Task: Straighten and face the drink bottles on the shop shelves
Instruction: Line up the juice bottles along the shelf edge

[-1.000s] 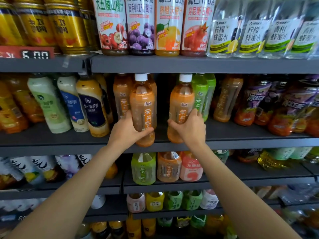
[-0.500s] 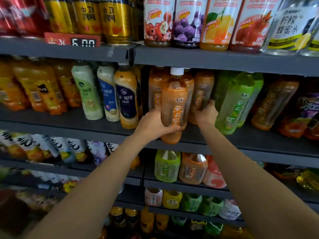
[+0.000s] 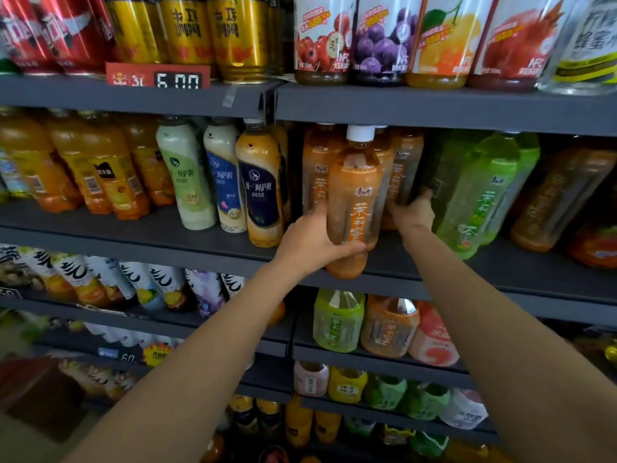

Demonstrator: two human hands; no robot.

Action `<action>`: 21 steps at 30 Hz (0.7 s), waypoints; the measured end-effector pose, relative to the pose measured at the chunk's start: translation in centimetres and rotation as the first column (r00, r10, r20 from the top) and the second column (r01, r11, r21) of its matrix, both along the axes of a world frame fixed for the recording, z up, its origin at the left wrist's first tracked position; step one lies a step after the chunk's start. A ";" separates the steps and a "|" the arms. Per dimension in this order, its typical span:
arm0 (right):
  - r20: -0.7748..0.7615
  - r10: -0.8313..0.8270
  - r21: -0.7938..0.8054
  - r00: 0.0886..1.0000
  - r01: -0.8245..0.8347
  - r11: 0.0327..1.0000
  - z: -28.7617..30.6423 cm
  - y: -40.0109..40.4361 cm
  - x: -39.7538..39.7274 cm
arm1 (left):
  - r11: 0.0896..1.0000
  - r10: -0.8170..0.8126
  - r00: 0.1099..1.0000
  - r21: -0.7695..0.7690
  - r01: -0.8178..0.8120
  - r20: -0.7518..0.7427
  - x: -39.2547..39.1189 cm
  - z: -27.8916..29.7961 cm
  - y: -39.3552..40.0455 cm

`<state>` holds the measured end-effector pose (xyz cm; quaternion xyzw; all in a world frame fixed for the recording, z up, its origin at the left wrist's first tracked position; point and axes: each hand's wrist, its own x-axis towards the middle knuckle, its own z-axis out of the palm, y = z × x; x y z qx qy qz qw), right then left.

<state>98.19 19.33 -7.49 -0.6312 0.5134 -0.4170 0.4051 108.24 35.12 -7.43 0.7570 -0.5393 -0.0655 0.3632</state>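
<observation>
Drink bottles fill the dark grey shelves (image 3: 434,110), which run across the whole view in tiers above, level with and below both hands. Above the hands, the top tier carries gold cans (image 3: 240,35) and red cans (image 3: 50,31) up and to the left of the left hand, with fruit-juice bottles (image 3: 384,38) straight overhead. A red price tag (image 3: 157,78) reading 5.00 hangs on the shelf edge beneath the gold cans. To the left of the left hand stand three milk-tea bottles (image 3: 258,192) (green, blue and navy labels), and farther left a group of orange juice bottles (image 3: 110,175). Just to the right of the right hand lean green tea bottles (image 3: 484,195), tilted with their tops toward the right. Below both hands, the next tier down holds short green, orange and pink bottles (image 3: 389,327).

At the front edge of the middle shelf stands the orange tea bottle (image 3: 354,208) with a white cap, its label facing outward. The left hand (image 3: 310,242) grips its lower body, thumb across the front and fingers round the far side. The right hand (image 3: 414,212) reaches deeper, just behind and to the right of that bottle, its fingers wrapped round the lower part of a rear orange tea bottle (image 3: 405,168) in the same row.
</observation>
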 end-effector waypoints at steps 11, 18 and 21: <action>-0.169 0.089 -0.073 0.982 -0.102 0.992 0.4 -0.4 -1.9 | 0.999 -0.020 0.995 -0.046 0.016 -0.098 -0.5 -0.5 -0.7; -0.303 -0.021 -0.078 0.953 -0.003 0.997 0.4 -1.3 0.8 | 1.000 -0.019 0.995 -0.025 0.016 -0.103 -0.8 -0.3 -0.6; -0.316 -0.046 -0.116 0.948 0.009 0.993 0.2 -0.7 0.9 | 1.000 -0.003 0.996 -0.025 0.001 -0.086 -0.5 -0.3 -0.4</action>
